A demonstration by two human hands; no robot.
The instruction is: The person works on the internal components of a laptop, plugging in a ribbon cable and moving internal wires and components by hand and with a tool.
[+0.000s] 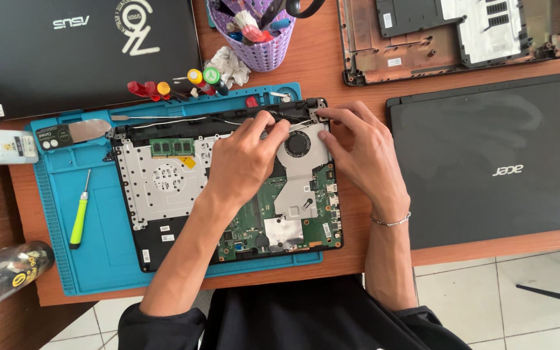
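While both hands pinch its rear edge, the opened laptop (228,188) fills the mat (92,259).

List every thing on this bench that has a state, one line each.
Opened laptop: cover off, board exposed, on the blue mat.
Left hand: fingertips at the top hinge edge.
Right hand: fingertips at the hinge corner.
Green screwdriver: lying loose.
Two black laptops: lids shut.
Bottom cover: detached, inside up.

A wooden table (351,246) carries a blue work mat (98,259) under the fingers (273,123), closed black laptops (494,162) rightward and up-left, and a purple basket (260,48) above them.
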